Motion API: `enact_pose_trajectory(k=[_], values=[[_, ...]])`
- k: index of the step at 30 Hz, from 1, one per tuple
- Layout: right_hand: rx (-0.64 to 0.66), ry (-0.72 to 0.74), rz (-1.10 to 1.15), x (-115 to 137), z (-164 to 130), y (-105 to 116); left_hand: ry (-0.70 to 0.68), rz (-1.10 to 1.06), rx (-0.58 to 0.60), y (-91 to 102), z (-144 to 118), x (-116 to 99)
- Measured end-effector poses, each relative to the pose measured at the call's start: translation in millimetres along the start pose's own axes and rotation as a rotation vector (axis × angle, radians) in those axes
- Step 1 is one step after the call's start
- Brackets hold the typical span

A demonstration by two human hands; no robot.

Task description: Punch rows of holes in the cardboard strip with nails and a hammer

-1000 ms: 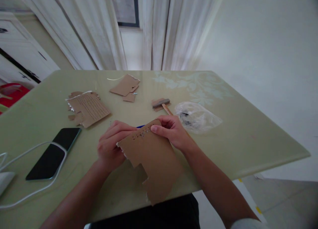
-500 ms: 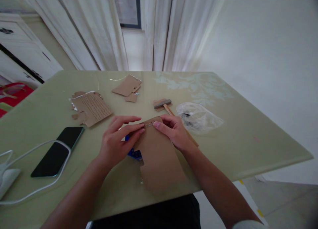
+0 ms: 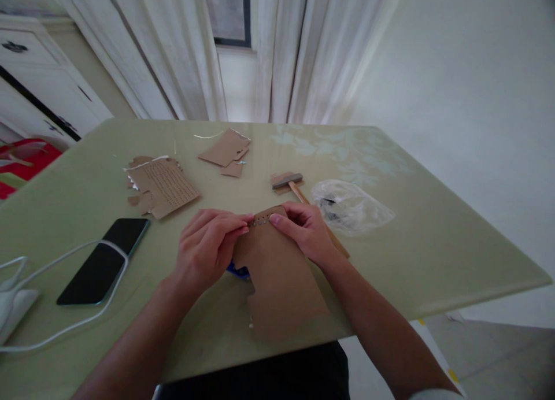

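Dim, soft daylight through the curtains (image 3: 277, 47) — edges bent by wide-angle distortion, corners darkened.

You are seeing no legible text; the rows on the torn brown cardboard sheet (image 3: 162, 185) are reading as mere unreadable marks.

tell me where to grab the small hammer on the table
Take the hammer by its wooden handle, coming from above on the near side. The grey head lies flat at the far end, and the handle runs toward the right hand, which covers its lower part.
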State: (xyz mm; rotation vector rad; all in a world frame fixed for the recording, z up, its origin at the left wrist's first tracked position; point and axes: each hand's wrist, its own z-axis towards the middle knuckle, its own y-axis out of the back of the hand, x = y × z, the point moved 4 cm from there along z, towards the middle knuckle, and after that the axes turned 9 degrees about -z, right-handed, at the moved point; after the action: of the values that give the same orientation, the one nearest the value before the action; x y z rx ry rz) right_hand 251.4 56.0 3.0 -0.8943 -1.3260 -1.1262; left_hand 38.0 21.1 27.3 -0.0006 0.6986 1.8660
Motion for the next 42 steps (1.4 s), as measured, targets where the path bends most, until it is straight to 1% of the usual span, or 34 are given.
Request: enact_pose_trajectory(k=[10, 20, 24, 26, 30, 32, 36, 39, 42], values=[[0.017, -0.006, 0.02, -3.6, 0.5, -0.4, -0.008, 0.022, 0.002, -1.5, -1.6, 3.5], [0.045, -0.023, 0.03, -4.6, -2.2, -3.9, -0.066, 0.044, -0.001, 0.8, -1.6, 0.5], [0.043, -0.028, 0.055, -3.6, -2.6, -4.7, -0.071, 0.035, 0.016, 1.0, -3.0, 1.3], [0.032, -0.022, 0.055, -3.2, -2.5, -4.3, -0.056, 0.018, 0.033, 0.6, -2.5, 1.3], [-0.018, -0.034, 0.082, -3.4, -2.3, -1.1, 0.06, -0.063, 0.059, -0.9, 1.4, 2.9], [-0.023, -0.047, 0.108, -3.2, -2.1, 0.1, 0.082, -0.069, 0.061, -1.8, 2.9, 2.9], [-0.006, -0.021, 0.081, 0.5, -1.4, 0.3, 0.006, -0.037, 0.03, -1.7, 1.5, 0.5], [0.0, 0.004, 0.049, 2.6, -2.1, -1.4, -0.017, 0.011, 0.007, 0.8, -0.8, 0.9], [0.014, -0.005, 0.036, 1.1, -3.4, -5.3, -0.049, 0.048, -0.017, 5.0, -1.6, 1.2]])
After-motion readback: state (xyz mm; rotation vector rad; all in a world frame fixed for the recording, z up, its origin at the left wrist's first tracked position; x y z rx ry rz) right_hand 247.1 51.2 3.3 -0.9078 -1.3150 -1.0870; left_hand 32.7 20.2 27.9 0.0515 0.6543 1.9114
